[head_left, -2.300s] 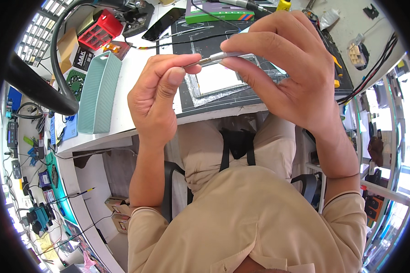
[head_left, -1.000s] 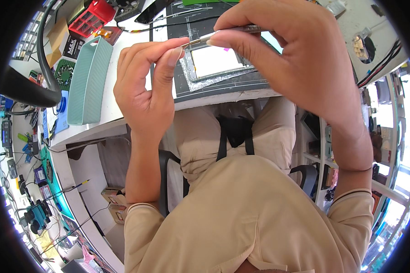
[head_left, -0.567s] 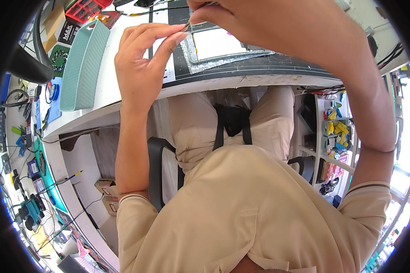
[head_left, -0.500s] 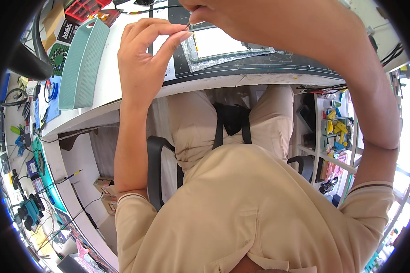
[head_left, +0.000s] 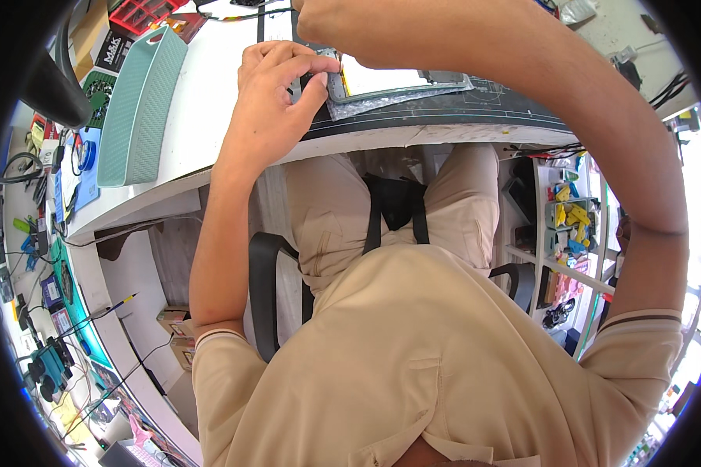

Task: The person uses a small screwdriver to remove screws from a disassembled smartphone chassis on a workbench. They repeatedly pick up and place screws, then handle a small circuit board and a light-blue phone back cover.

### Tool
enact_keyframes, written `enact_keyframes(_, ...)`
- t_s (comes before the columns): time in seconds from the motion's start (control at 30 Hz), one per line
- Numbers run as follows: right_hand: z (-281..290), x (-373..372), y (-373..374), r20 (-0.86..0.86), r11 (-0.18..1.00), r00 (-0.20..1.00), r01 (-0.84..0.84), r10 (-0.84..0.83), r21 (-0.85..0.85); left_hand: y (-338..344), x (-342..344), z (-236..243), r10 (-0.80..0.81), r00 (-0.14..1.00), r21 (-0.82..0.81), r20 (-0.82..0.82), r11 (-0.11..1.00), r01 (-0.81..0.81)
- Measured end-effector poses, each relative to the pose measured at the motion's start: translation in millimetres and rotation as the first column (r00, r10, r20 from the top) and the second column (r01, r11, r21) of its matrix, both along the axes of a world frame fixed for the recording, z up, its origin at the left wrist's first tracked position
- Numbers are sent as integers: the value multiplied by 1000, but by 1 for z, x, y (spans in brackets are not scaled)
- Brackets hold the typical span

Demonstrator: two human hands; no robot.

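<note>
My left hand [head_left: 279,97] is over the desk, its thumb and index finger bent toward each other at the left edge of a flat framed panel [head_left: 389,78]. What lies between these fingertips, if anything, is too small to make out. The panel looks like a tablet part, with a white face and a dark frame. It rests on clear bubble wrap [head_left: 366,106] over a black cutting mat [head_left: 444,117]. My right hand [head_left: 339,29] is just above the panel at the upper edge of the view, and its fingers are hidden.
Left of my left hand stands a long pale-green basket [head_left: 144,109]. Behind it are a red organizer [head_left: 142,15] and a green circuit board [head_left: 97,97]. A dark curved arm [head_left: 58,93] juts in at far left. Shelves with coloured parts [head_left: 572,218] stand below the desk at right.
My left hand has moved right and come down to the panel's edge. It has parted from my right hand, where a thin dark piece showed between their fingertips. My right hand has shifted slightly left.
</note>
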State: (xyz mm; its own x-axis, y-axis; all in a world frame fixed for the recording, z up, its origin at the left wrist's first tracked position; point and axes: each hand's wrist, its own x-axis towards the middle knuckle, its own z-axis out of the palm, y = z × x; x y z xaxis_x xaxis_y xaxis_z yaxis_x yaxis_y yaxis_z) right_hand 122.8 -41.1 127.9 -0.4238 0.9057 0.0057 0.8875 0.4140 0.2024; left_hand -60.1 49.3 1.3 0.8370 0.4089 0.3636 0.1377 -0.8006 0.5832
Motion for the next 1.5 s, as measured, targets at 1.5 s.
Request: enact_keyframes(1.5, 15, -31, 35, 247, 943, 965, 159, -87, -291, -1, -5, -12, 42, 999, 113, -16, 993, -40)
